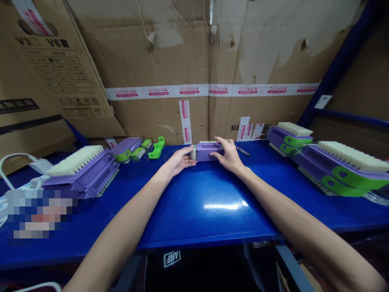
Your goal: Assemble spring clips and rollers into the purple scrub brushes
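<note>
Holding a purple block [207,152] between them in the head view, both hands work at the far side of the blue counter [194,186], in front of the cardboard wall [152,69]. Left grip [179,160] is closed at the left end, thumb and fingers about a pale end piece [193,153]. Right grip [230,155] is clasped over the right end, thumb on the near face, fingers over the top; far-side contact hidden. Short pale bristles show along the top edge.

Handling, judged by looks: plastic shell, so light and stiff, easy to turn. Smooth faces maybe a bit slippery; slots near the left should give some friction. Pale piece looks rounded, could roll or slip under a loose pinch; hard or soft, can't tell. Best hold: flat long sides near the ends, off the bristles, which probably flex and give poor purchase. Slotted panel likely the weak spot, so no hard squeezing there. Slim tool [243,151] lies just beside the right grip.
</note>
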Motion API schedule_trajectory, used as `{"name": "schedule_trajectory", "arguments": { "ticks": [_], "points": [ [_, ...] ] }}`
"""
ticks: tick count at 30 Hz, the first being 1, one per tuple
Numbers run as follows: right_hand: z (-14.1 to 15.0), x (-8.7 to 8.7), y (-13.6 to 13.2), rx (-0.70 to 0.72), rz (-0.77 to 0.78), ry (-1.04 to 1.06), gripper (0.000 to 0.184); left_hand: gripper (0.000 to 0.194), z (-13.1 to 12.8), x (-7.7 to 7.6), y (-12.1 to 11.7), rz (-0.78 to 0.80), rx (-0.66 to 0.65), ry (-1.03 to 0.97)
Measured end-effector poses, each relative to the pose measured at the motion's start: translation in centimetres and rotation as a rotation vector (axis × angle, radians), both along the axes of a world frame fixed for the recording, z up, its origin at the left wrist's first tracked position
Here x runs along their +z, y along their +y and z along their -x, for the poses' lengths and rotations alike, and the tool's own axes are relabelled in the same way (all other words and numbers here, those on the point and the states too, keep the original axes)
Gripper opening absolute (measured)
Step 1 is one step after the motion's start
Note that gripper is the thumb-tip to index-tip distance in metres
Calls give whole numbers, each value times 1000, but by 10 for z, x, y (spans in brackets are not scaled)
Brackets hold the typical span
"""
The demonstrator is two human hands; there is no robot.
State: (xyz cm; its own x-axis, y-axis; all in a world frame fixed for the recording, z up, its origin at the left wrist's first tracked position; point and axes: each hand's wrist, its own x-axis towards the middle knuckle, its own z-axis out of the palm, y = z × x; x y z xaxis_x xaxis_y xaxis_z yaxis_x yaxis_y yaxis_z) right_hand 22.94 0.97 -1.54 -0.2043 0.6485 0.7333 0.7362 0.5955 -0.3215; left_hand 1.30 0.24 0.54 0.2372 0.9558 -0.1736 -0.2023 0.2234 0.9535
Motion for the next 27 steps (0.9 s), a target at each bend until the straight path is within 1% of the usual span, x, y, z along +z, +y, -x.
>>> {"name": "schedule_trajectory", "arguments": {
  "ticks": [2,5,10,15,16,17,20,21,24,25,27],
  "points": [
    [-1,-1,2,16,-9,17,55,38,-2,0,-1,-17,7,6],
    [-3,-1,3,42,-20,36,56,43,-5,-2,-2,-30,55,44],
    [0,0,1,33,7,50,60,48,-7,-4,-2,-39,79,84],
    [6,3,0,-28,66,67,63,46,-15,-3,-7,-178,158,259],
    [7,4,1,-36,75,70,63,47,-16,-2,-6,-217,205,292],
    [7,4,1,-41,83,72,64,47,-14,-1,-4,-259,281,320],
    [6,5,2,-67,97,64,64,54,-3,5,5,-373,600,354],
    [6,5,2,-80,99,55,64,56,3,8,8,-399,678,347],
    [4,5,3,-112,102,28,62,58,20,15,14,-488,807,406],
    [4,5,4,-114,103,23,61,57,25,16,14,-523,831,470],
    [3,5,4,-117,106,14,61,56,32,16,13,-606,846,677]
  ]
}}
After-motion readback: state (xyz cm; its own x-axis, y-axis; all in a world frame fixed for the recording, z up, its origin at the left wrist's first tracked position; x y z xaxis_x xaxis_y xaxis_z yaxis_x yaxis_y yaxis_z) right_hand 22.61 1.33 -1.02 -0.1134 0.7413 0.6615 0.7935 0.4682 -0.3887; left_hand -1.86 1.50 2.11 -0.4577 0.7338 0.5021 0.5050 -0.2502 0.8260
